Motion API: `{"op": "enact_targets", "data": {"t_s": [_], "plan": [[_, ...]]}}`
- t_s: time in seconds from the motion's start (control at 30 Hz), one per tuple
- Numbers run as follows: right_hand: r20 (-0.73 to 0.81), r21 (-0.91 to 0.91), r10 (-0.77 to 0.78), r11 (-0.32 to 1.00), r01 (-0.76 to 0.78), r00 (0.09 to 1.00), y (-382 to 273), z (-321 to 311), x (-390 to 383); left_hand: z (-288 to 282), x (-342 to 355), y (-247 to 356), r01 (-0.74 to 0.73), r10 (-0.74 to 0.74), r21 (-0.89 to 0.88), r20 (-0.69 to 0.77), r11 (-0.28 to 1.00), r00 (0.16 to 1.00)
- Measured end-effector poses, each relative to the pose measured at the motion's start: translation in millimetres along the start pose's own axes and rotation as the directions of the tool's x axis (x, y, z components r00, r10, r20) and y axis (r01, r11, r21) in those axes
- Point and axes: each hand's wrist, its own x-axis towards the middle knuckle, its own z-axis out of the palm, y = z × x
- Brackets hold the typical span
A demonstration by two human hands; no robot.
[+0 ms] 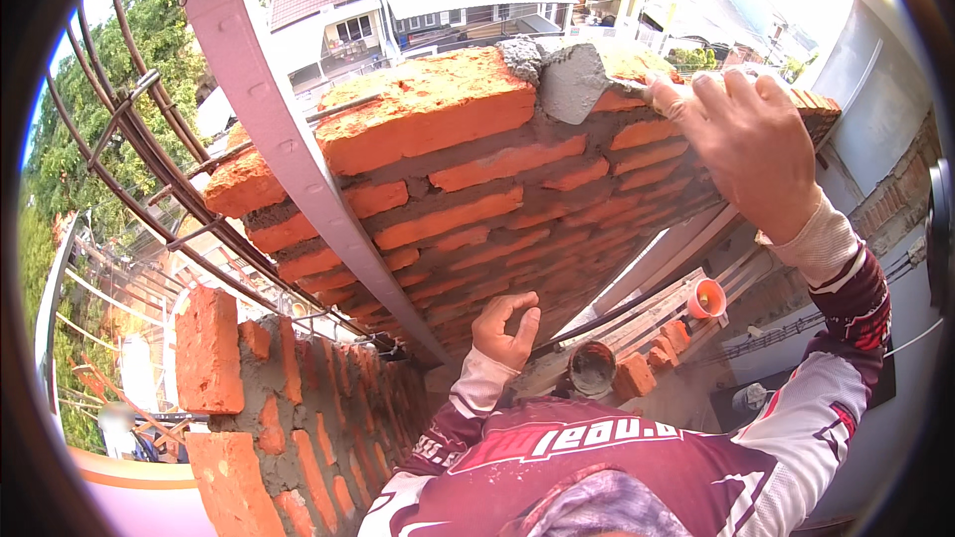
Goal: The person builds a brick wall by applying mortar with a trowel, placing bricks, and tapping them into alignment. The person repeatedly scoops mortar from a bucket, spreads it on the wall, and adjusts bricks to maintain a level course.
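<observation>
My right hand [741, 144] grips a trowel [570, 85], its mortar-coated blade at the top of a red brick wall [517, 214]. Lumpy grey mortar [522, 58] sits beside the blade on the top course. Low in front of the wall, my left hand [505, 328] is loosely curled with a gap between thumb and fingers and nothing visible in it.
A pale vertical post [259, 60] crosses the left, near bent rebar [139, 109]. A second brick wall [214, 348] stands lower left. Below are planks [671, 303], a dark bucket [592, 363], loose bricks [634, 376] and an orange bucket [706, 298]. Houses lie beyond.
</observation>
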Motion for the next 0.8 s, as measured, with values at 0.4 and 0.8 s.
{"op": "enact_targets", "data": {"t_s": [0.4,0.8], "plan": [[-0.003,0.187,0.111,0.976,-0.108,0.994,19.5,6.7,3.1,0.3,-17.2,-8.0,0.034,-0.035,0.033,0.007,0.999,0.999],[0.276,0.701,0.094,0.662,-0.267,0.956,23.5,31.2,14.1,5.4,-28.2,-11.4,0.084,-0.085,0.021,0.060,0.996,0.995]]}}
